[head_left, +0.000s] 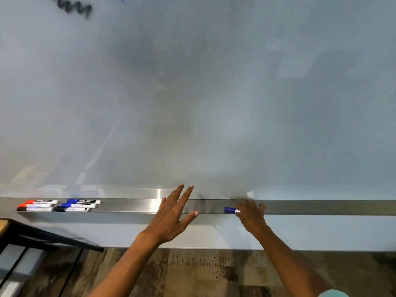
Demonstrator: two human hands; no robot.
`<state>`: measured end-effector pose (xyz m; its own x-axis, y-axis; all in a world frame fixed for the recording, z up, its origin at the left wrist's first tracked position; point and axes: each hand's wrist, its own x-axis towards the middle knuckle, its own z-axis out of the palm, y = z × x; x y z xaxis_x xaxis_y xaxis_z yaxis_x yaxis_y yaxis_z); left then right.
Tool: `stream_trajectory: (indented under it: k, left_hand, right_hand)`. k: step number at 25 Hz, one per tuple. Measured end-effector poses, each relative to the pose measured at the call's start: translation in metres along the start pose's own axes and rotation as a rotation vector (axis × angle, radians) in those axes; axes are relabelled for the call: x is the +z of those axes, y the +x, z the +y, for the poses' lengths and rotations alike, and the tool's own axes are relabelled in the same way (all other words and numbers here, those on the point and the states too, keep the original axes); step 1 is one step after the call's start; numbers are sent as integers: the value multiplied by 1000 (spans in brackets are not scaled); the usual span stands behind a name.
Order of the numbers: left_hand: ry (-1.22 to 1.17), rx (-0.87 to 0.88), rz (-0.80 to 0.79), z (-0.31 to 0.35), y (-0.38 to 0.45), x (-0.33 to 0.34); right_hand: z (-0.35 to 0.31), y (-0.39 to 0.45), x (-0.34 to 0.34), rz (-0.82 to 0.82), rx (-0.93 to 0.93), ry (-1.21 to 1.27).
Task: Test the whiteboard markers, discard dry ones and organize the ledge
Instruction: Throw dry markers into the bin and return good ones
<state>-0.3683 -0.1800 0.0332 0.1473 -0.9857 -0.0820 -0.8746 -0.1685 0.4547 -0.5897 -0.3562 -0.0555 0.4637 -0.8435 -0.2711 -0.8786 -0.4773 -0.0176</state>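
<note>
1. One blue marker (231,210) is lying at the middle of the ledge (321,207), its capped end pointing left, with the right hand (251,214) curling over its barrel — the fingers are closing on it, though whether the grip is already firm is hard to tell.
2. Judging by its look, this marker is going to handle as a light, stiff plastic tube, smooth and ready to roll; the best hold is probably across the barrel, leaving the cap free for pulling.
3. The left hand (173,213) is hovering just left of it with fingers spread apart, holding nothing, its fingertips reaching over the ledge toward the whiteboard (214,93).
4. Far to the left, six markers are lying grouped in two short stacks: a red-and-black group (37,205) and, just right of it, a blue-and-black group (78,205).
5. A black scribble (72,7) is showing at the board's upper left — likely a test stroke.
6. Below, a dark chair frame (42,236) is standing near the left edge over a patterned carpet (192,273).
</note>
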Motion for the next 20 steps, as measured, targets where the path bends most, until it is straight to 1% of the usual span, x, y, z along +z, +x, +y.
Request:
stream_trajectory:
  k: [3, 6, 8, 11, 13, 16, 20]
  left_hand:
    - [38, 39, -17, -1, -1, -13]
    - [81, 91, 44, -1, 3, -28]
    - [77, 127, 118, -1, 8, -41]
    - [-9, 201, 259, -4, 10, -66]
    - [-13, 228, 318, -4, 7, -83]
    - [-2, 296, 358, -6, 3, -103]
    - [-72, 398, 401, -10, -2, -125]
  right_hand:
    - [-24, -7, -26, 55, -162, 220]
    - [-61, -25, -71, 143, -355, 381]
    - [-84, -37, -101, 195, -456, 406]
    - [-111, -52, -136, 268, -569, 446]
    - [-121, -60, -152, 300, -608, 461]
    - [-128, -68, -170, 348, -620, 401]
    - [-137, -78, -189, 456, -631, 297]
